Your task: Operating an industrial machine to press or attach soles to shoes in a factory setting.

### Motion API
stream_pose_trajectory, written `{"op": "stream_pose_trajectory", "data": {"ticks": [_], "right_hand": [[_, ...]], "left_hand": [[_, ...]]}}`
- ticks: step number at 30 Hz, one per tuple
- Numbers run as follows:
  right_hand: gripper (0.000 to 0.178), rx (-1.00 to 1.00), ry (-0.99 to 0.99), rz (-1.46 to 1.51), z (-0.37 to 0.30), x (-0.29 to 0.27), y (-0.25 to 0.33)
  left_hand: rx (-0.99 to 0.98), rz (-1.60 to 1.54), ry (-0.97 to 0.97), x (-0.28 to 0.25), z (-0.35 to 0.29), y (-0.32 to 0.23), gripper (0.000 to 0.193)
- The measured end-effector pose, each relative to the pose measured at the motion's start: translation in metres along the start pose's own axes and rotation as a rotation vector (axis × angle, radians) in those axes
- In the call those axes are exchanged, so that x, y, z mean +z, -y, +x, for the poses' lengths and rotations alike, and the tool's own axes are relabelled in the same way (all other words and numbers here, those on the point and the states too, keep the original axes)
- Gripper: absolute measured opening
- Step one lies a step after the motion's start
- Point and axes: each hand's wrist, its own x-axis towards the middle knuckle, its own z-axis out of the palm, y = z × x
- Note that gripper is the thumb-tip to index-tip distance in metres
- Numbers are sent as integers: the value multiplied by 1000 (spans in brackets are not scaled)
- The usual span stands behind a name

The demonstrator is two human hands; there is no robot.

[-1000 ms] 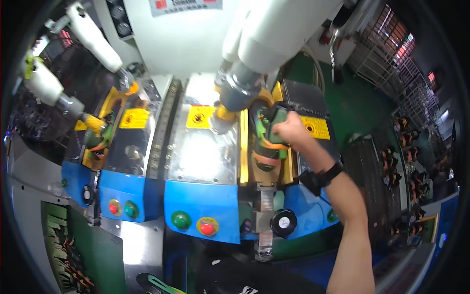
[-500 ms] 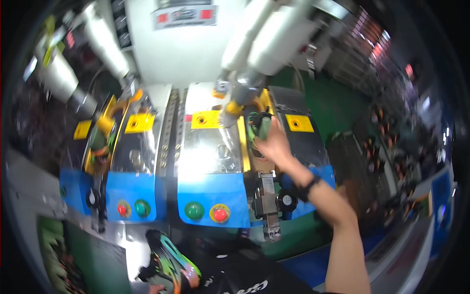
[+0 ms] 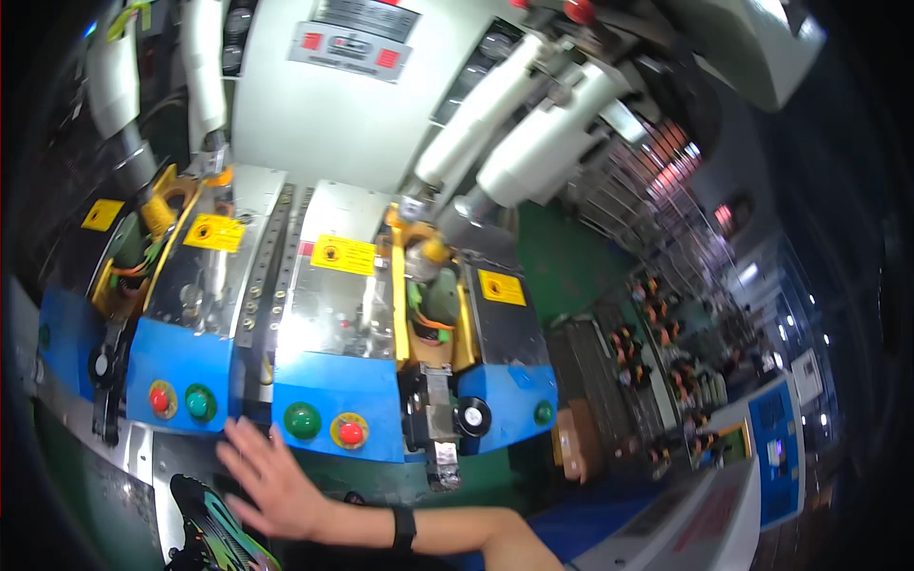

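My right hand (image 3: 276, 490), with a black band on its wrist, reaches in from the lower right. Its fingers are spread and hold nothing, in front of the blue machine panel and just below the green button (image 3: 303, 420). Beside and partly behind it is a black shoe (image 3: 217, 519) with green and orange patterning, cut off by the lower edge. My left hand does not show. Another shoe (image 3: 440, 300), dark green, sits in the right-hand station between yellow side plates, below a machine arm's tip. A similar shoe (image 3: 127, 249) occupies the left-hand station.
White machine arms (image 3: 543, 133) hang above both stations. A red button (image 3: 350, 434) and a black round knob (image 3: 472, 416) are on the near side. A cardboard box (image 3: 574, 440) stands at the right, near racks of shoes (image 3: 666, 333) farther off.
My right hand has left the shoe in the right-hand station and moved left and nearer, fingers now spread. The view has turned. My left hand, earlier by the patterned shoe, is out of sight.
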Motion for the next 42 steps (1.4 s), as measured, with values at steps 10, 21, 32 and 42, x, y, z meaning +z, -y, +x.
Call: {"op": "stream_pose_trajectory", "data": {"ticks": [10, 21, 32, 42], "right_hand": [[39, 388, 524, 680, -51, 52, 59], [34, 406, 717, 710, -13, 215, 120], [90, 939, 897, 519, 225, 635, 349], [36, 831, 28, 334, 300, 837, 323]], "left_hand": [[229, -32, -470, -5, -56, 17, 51], [316, 27, 133, -140, 23, 9, 89], [554, 1019, -894, -455, 200, 11, 60], [714, 974, -1021, -499, 184, 16, 55]]}}
